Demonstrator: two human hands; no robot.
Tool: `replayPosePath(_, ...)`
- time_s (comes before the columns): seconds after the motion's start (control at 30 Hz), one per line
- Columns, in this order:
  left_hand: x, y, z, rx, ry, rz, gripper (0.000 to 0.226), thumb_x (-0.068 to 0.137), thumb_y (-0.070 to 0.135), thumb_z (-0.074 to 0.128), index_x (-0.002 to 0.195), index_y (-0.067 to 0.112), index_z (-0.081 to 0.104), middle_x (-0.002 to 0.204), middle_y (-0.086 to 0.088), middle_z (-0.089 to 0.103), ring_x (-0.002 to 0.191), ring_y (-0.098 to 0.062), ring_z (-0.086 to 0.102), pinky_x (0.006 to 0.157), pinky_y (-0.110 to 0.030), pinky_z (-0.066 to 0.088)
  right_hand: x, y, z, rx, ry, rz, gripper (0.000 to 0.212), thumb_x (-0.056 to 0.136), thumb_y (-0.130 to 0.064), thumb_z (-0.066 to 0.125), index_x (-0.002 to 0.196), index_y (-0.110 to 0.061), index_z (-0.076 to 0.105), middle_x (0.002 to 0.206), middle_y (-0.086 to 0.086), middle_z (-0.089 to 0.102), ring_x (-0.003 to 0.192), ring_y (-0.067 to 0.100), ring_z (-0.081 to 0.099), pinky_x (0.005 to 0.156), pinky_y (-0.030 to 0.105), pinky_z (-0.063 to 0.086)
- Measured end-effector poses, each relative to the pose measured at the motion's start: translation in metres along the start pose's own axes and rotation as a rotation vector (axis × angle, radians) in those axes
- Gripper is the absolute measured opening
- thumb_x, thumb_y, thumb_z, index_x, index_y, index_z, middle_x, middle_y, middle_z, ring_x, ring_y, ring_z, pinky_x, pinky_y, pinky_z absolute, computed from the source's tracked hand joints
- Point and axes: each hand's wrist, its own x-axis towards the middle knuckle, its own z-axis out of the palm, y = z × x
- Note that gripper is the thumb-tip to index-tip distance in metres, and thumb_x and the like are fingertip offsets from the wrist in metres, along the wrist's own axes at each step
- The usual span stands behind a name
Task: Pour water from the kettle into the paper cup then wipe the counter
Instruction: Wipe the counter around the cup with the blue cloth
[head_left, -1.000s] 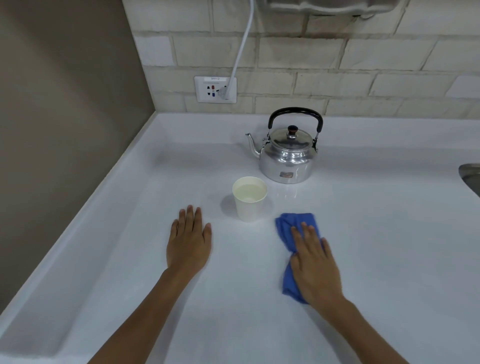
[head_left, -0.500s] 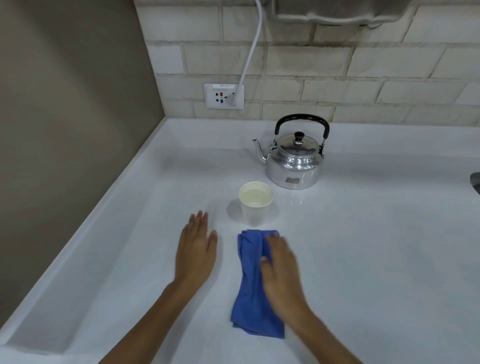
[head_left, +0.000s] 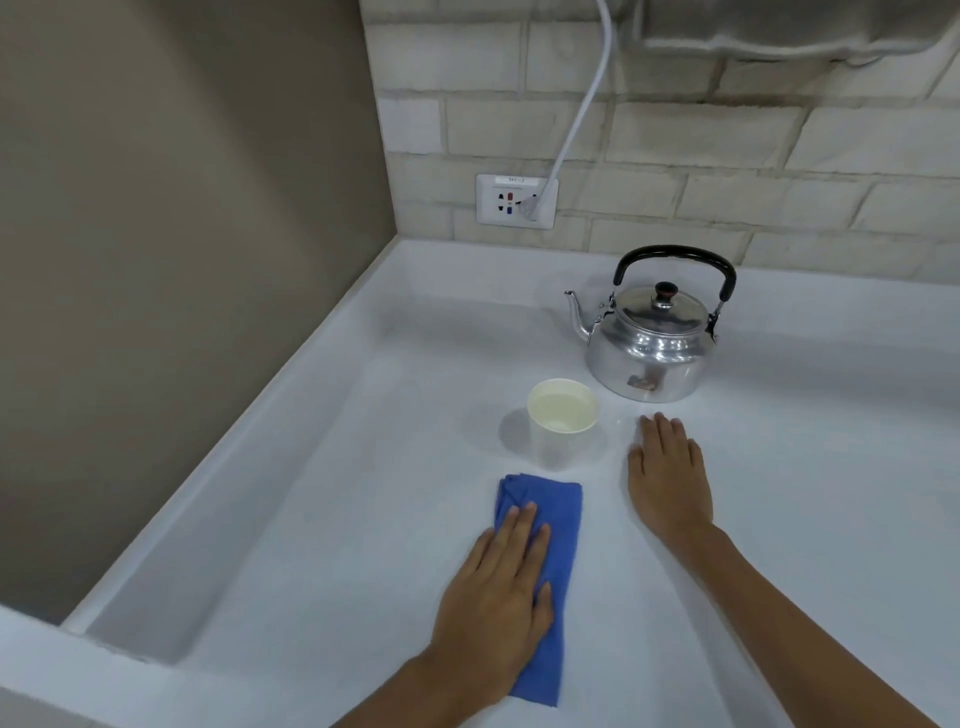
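A shiny metal kettle (head_left: 649, 353) with a black handle stands at the back of the white counter (head_left: 337, 509), its spout pointing left. In front of it stands a white paper cup (head_left: 561, 441) with water in it. A folded blue cloth (head_left: 560, 525) lies just in front of the cup. My left hand (head_left: 498, 592) presses flat on the cloth's near half. My right hand (head_left: 667, 478) lies flat on the counter, fingers apart, right of the cup and just in front of the kettle, holding nothing.
A grey wall (head_left: 182, 260) and a raised counter lip (head_left: 291, 415) close off the left side. On the tiled back wall sits a socket (head_left: 514, 200) with a white cable (head_left: 582, 104) running up from it.
The cloth was under my right hand; it now lies under my left hand. My right hand has moved off it to the counter right of the cup. The view shifted left.
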Motion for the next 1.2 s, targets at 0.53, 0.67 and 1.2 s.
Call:
replayPosePath(0.53,0.084,-0.079,0.018,-0.177,0.094,-0.170,0.051,0.099,0.036,0.022,0.146,0.021,0.012,0.157,0.000,0.010,0.145,-0.019,0.003,0.117,-0.030,0.003,0.001,0.000,0.009,-0.061,-0.105,-0.006,0.054,0.097,-0.034,0.010,0.146,-0.013,-0.002,0.159,0.004,0.000,0.145,0.018,-0.002,0.120,0.042,0.004)
replayPosePath(0.67,0.080,-0.103,0.021,-0.191,0.078,-0.123,0.049,0.099,0.035,0.021,0.145,0.026,0.009,0.157,0.007,0.007,0.144,-0.011,0.003,0.116,-0.026,0.006,0.000,0.000,0.009,-0.060,-0.102,-0.010,0.055,0.097,-0.035,0.011,0.146,-0.013,-0.002,0.159,0.003,-0.001,0.145,0.018,-0.002,0.120,0.041,0.003)
replayPosePath(1.2,0.172,-0.112,0.018,-0.228,0.039,0.004,0.049,0.099,0.034,0.025,0.146,0.022,0.014,0.157,0.002,0.010,0.145,-0.018,0.002,0.119,-0.034,0.006,0.002,0.001,0.012,-0.039,-0.079,-0.005,0.056,0.097,-0.036,0.010,0.145,-0.015,-0.005,0.159,0.002,-0.002,0.145,0.017,-0.005,0.120,0.041,0.001)
